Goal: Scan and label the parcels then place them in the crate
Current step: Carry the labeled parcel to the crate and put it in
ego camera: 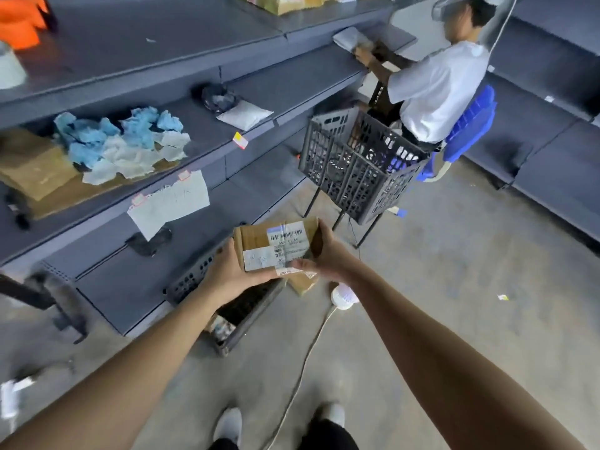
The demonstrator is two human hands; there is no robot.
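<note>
So, hands: the left hand (227, 271) cups the near-left corner of the parcel from below, fingers curled under it. The right hand (324, 253) grips the far-right end, thumb pressed on the near edge. Both are holding on, neither is free.
Parcel: a small taped cardboard parcel (256, 240), caught between the two sets of fingers, up in the air, label side up.
Label: a white barcode sticker (287, 237) just left of the right fingers. The print under the bars is too blurry to read. A white patch (259, 258) by the left thumb has scribble I can't make out.
Step, my guess: the sticker's on, so this looks like the drop into the crate.
Crate: a dark slotted crate (194, 280) on the floor right beneath the left fingers, with some stuff inside.
Next move: probably lower it past the rim, then let go. Just mind the brown box (303, 282) lying below the right fingers.
Further out: a paper sheet (168, 203) is taped to the shelf (292, 82) beyond the left fingertips, writing unreadable. A second crate (357, 164) sits on a stand well beyond the right fingers, with a person (435, 92) working behind it.
</note>
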